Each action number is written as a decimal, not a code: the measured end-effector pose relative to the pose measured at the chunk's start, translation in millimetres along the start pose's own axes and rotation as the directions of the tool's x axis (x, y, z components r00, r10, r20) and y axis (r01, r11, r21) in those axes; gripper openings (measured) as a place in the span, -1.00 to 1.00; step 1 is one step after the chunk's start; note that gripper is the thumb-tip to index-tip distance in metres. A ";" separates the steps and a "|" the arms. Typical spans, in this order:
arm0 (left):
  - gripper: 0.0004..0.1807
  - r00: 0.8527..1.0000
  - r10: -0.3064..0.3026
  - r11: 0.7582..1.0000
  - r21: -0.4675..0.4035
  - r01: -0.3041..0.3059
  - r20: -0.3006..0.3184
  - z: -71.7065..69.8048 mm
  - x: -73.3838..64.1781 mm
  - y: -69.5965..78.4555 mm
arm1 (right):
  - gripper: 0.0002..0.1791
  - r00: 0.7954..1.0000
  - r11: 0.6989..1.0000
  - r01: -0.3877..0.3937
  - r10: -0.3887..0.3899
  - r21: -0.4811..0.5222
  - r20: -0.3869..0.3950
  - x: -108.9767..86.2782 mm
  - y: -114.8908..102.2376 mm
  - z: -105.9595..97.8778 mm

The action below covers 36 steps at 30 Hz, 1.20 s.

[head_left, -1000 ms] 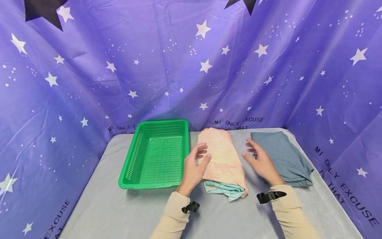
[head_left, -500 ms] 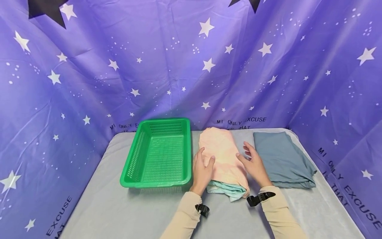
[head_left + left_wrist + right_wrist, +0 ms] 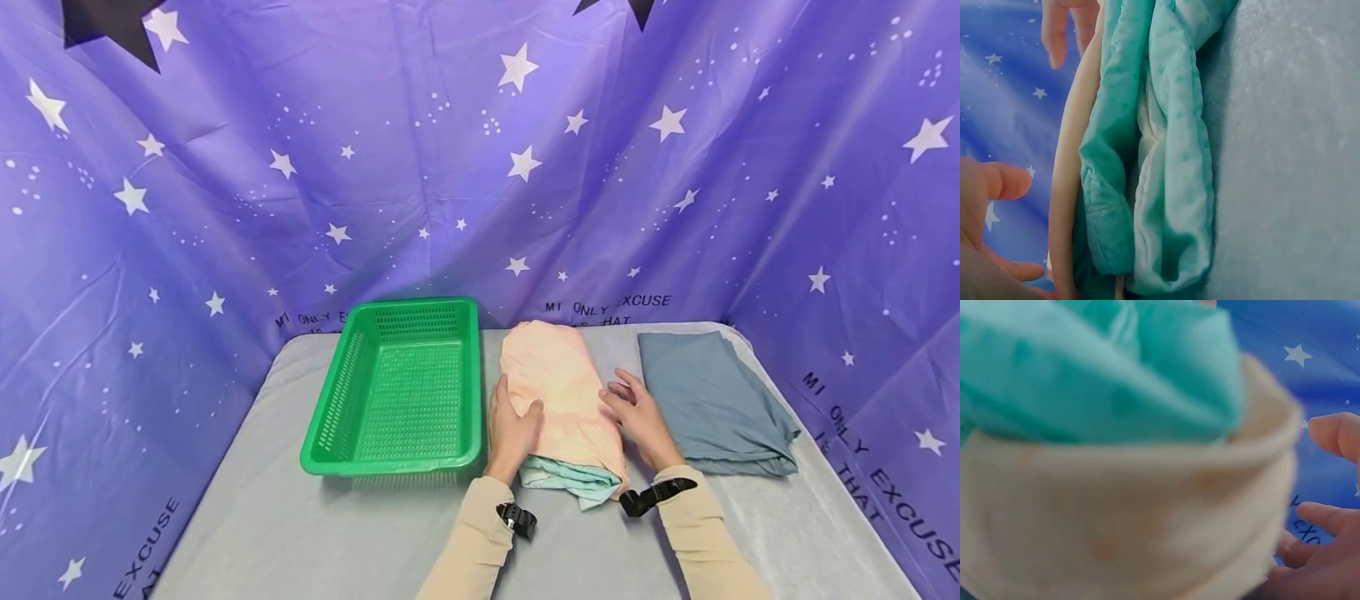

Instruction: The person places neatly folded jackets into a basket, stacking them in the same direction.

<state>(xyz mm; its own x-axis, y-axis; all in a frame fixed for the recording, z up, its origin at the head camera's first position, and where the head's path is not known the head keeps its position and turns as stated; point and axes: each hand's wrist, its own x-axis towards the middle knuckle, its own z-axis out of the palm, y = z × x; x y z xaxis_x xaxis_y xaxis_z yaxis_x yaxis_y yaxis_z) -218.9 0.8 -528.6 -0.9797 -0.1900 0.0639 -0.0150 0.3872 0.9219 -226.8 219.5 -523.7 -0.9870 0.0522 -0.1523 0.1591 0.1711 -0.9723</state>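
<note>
A folded peach-coloured cloth (image 3: 558,375) lies mid-table, with teal fabric (image 3: 570,479) showing in folds at its near end. Along its left side is my left hand (image 3: 513,429), fingers extended and thumb over the top edge. My right hand (image 3: 643,421) is at the opposite side, its fingers loosely bent by the edge; whether it touches the cloth I cannot tell. In the left wrist view the teal folds (image 3: 1175,144) hang in loops beside the thumb. The right wrist view has the peach cloth's rolled edge (image 3: 1122,512) close up, blurred, with the fingers apart from it.
Left of the cloth stands a green perforated plastic basket (image 3: 397,464) with nothing inside. A blue-grey folded cloth (image 3: 708,400) lies to the right, near the table's edge. Purple star-printed curtains (image 3: 420,167) surround the grey-covered table (image 3: 247,517).
Both hands have come inward to the sides of the peach cloth, the left moving right and the right moving left, away from the blue-grey cloth. The cloths and basket stay put.
</note>
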 end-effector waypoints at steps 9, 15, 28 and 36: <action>-0.09 0.999 -0.050 0.999 0.023 0.050 0.022 5.9 5.0 -1.3 | -0.13 0.996 0.996 -0.078 0.076 0.033 0.053 7.7 12.7 0.3; -0.08 0.997 -0.066 0.998 0.003 0.066 0.036 9.1 6.3 -5.3 | -0.19 0.993 0.994 -0.108 0.108 0.000 0.041 8.2 22.0 -2.3; -0.05 0.996 -0.092 0.994 -0.064 0.093 0.009 3.9 8.4 -13.7 | -0.27 0.998 0.989 -0.060 0.064 -0.136 0.023 14.5 29.2 10.7; -0.13 0.996 -0.085 0.988 -0.123 0.088 0.027 3.0 10.5 -18.7 | -0.28 0.999 0.973 -0.044 0.048 -0.229 0.015 14.3 28.0 10.7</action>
<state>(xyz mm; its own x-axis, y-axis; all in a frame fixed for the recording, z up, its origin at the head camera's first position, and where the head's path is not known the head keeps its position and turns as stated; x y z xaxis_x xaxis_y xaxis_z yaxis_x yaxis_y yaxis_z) -229.6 -5.7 -546.4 -0.9799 -0.1981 -0.0251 -0.0762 0.2549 0.9640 -236.7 214.5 -555.0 -0.9784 0.0454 -0.2017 0.2033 0.3893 -0.8984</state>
